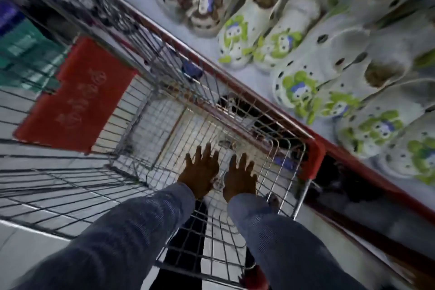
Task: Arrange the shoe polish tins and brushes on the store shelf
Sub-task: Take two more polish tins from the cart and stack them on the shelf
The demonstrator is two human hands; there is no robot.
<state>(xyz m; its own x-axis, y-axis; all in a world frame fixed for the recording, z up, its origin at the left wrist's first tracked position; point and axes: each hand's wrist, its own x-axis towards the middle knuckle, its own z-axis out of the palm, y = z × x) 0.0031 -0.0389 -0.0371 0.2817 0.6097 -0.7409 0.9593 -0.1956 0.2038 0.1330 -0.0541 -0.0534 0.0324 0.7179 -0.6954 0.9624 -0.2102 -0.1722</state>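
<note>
Both my hands reach down into a wire shopping cart. My left hand and my right hand are side by side near the cart's bottom, fingers spread, palms down. A small pale object shows between the two wrists; the blur hides what it is. A small dark blue round item lies against the cart's far wall. I cannot make out any polish tins or brushes for certain. Grey sleeves cover both forearms.
A red flap hangs at the cart's left end, and a red corner guard caps its right corner. A red-edged store shelf to the right holds several white clogs with green decorations. Pale floor tiles lie below.
</note>
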